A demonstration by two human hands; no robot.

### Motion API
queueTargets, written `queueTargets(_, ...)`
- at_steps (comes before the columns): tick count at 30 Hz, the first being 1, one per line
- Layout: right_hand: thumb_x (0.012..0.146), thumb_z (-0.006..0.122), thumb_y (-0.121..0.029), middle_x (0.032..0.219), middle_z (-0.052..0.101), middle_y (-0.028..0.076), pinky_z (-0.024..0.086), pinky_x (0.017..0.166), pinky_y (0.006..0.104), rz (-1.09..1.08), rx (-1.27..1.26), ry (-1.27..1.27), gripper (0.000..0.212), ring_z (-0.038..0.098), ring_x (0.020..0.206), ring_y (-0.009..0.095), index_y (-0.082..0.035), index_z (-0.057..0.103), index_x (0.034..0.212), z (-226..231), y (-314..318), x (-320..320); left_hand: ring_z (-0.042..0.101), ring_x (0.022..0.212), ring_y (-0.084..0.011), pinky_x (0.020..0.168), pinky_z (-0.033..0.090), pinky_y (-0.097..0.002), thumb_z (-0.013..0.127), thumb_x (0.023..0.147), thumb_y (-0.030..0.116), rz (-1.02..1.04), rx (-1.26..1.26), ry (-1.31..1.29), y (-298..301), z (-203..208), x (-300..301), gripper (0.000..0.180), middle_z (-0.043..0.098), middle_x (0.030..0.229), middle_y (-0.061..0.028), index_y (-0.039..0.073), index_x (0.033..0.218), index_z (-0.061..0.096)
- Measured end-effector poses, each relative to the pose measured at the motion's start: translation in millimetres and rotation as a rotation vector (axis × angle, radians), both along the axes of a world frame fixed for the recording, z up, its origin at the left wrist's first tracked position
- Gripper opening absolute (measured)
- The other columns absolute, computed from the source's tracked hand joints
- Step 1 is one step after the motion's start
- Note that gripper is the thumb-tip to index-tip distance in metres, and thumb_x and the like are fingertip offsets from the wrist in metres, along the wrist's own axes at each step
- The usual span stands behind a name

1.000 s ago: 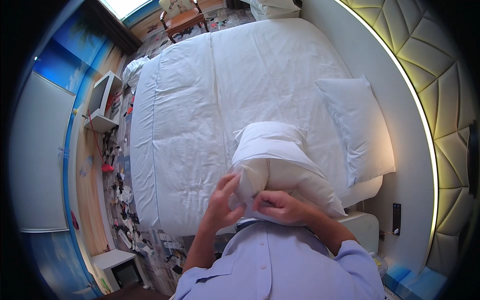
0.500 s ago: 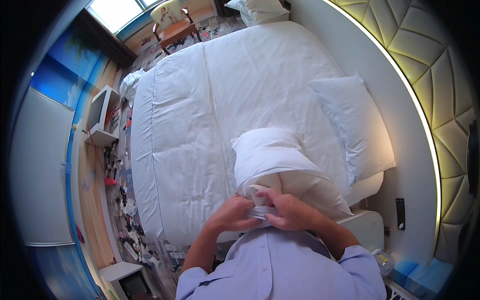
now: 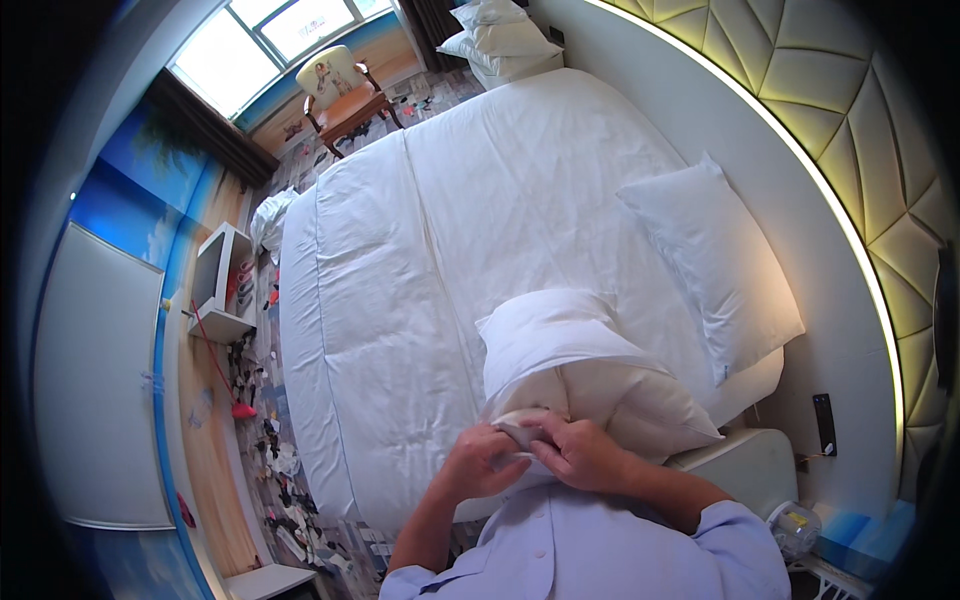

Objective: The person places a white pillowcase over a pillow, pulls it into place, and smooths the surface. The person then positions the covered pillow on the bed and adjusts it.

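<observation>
Head view: the left hand (image 3: 482, 462) and the right hand (image 3: 580, 455) are working close together at the near end of a pillow (image 3: 635, 405). The pillow is lying at the near side of the bed (image 3: 375, 310), just in front of the shirt (image 3: 600, 545). A white pillowcase (image 3: 550, 325) is covering its far part; its cream near part is showing. The right thumb and forefinger are pinching a fold of white cloth (image 3: 519, 435) at the near end. The left fingers are bending toward the same fold, the thumb standing apart from them; whether they are gripping cloth, I cannot tell.

A second pillow (image 3: 715, 265) is lying on the bed near the wall. A pale bedside cabinet (image 3: 745, 465) is standing right of the pillow in hand. Beyond the bed, a wooden armchair (image 3: 345, 105) is standing before the window (image 3: 290, 35), and white pillows (image 3: 495, 38) are resting in a stack at the far corner.
</observation>
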State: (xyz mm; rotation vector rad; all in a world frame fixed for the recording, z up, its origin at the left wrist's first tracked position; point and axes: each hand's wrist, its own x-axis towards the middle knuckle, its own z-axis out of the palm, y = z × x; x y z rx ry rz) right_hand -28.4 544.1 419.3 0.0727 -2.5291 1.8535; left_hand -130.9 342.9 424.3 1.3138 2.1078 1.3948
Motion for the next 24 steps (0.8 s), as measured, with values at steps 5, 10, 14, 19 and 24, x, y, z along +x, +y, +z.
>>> queueTargets(5, 0.104, 0.055, -0.023, 0.093, 0.071, 0.026, 0.055, 0.082, 0.0449, 0.231, -0.072, -0.111, 0.03, 0.072, 0.089, 0.039, 0.002, 0.064, 0.118, -1, 12, -15, 0.055, 0.052, -0.0261, 0.052, 0.041, -0.0358, 0.08, 0.077, 0.008, 0.031, -0.083, -0.034, -1, 1, -3, 0.019, 0.058, 0.059, -0.0074, 0.007, 0.067, 0.063)
queueTargets(10, 0.111, 0.046, -0.036, 0.112, 0.07, 0.017, 0.048, 0.098, 0.0368, 0.602, -0.225, -0.481, 0.045, 0.063, 0.106, 0.022, 0.004, 0.064, 0.121, -27, 9, -33, 0.049, 0.047, -0.0282, 0.048, 0.038, -0.0389, 0.08, 0.081, 0.013, 0.047, -0.188, 0.048, 5, -1, -13, 0.039, 0.049, 0.052, -0.0111, 0.006, 0.056, 0.051)
queueTargets(14, 0.112, 0.044, -0.037, 0.124, 0.066, 0.009, 0.044, 0.104, 0.0331, 0.567, -0.399, -0.549, 0.046, 0.055, 0.115, 0.015, 0.004, 0.063, 0.126, -64, 2, -25, 0.05, 0.048, -0.0321, 0.049, 0.042, -0.0407, 0.081, 0.084, 0.021, 0.01, -0.266, 0.11, 17, 5, -17, 0.041, 0.051, 0.053, -0.0141, 0.005, 0.058, 0.055)
queueTargets(19, 0.111, 0.048, -0.036, 0.122, 0.066, 0.011, 0.045, 0.104, 0.0341, 0.405, -0.371, -0.47, 0.045, 0.057, 0.114, 0.017, 0.002, 0.062, 0.127, -76, 4, -10, 0.048, 0.048, -0.0197, 0.05, 0.042, -0.0364, 0.084, 0.084, 0.022, 0.175, -0.252, -0.138, 28, -27, -21, 0.037, 0.054, 0.054, -0.0123, 0.0, 0.063, 0.061)
queueTargets(24, 0.106, 0.053, -0.038, 0.105, 0.069, 0.025, 0.05, 0.093, 0.0453, 0.307, 0.037, -0.416, 0.041, 0.067, 0.101, 0.037, 0.001, 0.065, 0.111, -44, 34, 21, 0.044, 0.054, -0.0066, 0.049, 0.039, -0.0315, 0.084, 0.086, 0.021, 0.326, -0.329, -0.357, 19, -40, -41, 0.034, 0.054, 0.054, -0.0024, -0.002, 0.068, 0.066)
